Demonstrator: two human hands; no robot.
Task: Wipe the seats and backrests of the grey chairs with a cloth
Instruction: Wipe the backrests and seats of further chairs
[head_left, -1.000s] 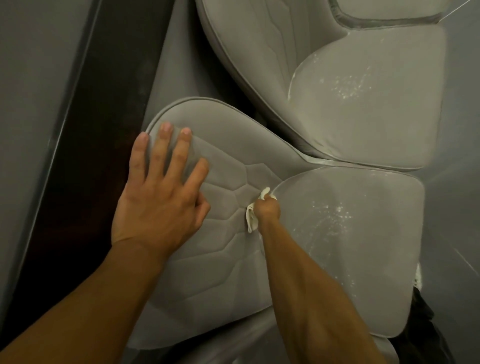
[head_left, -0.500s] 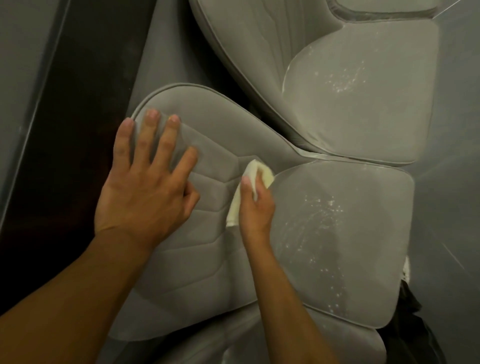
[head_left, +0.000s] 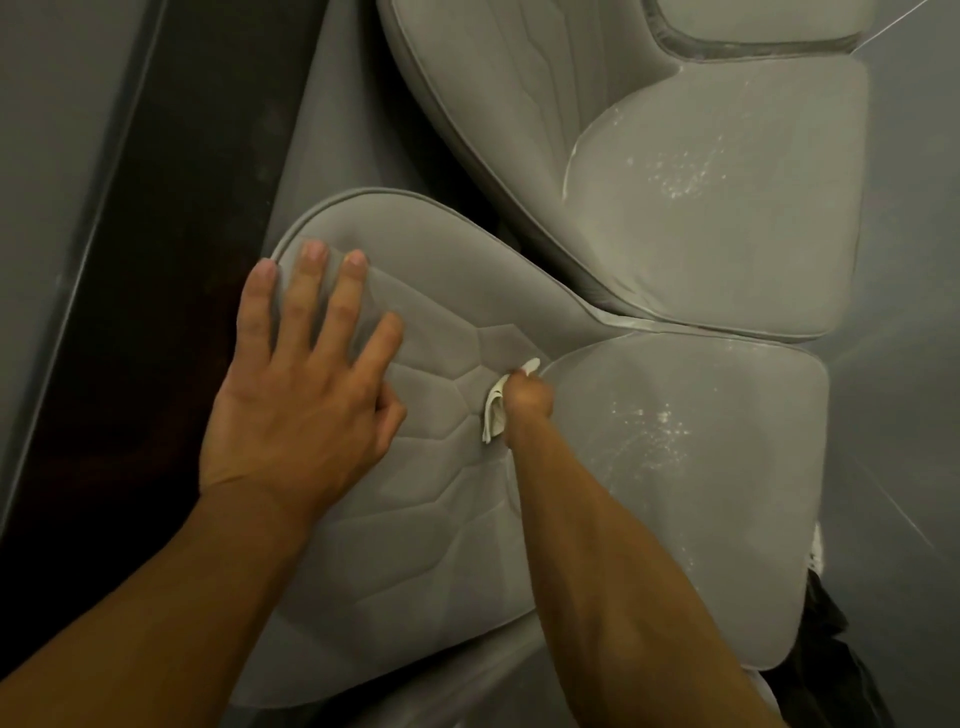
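Below me stands a grey chair with a quilted backrest (head_left: 415, 493) on the left and a seat (head_left: 701, 493) on the right, which bears white specks. My left hand (head_left: 301, 395) lies flat on the upper backrest, fingers spread and straight. My right hand (head_left: 527, 402) grips a small white cloth (head_left: 496, 413) and presses it where backrest and seat meet. The cloth is bunched, mostly hidden by the hand. A second grey chair (head_left: 701, 208) stands just beyond, its seat also dusted with white specks.
A dark strip (head_left: 156, 260) runs along the left beside a grey wall (head_left: 47, 156). Grey floor (head_left: 904, 364) lies to the right. A dark object (head_left: 826, 634) sits by the near chair's lower right corner.
My right hand had reached higher with the cloth spread under its fingers; it has drawn back down to the crease, the cloth bunched again. My left hand stays flat on the backrest.
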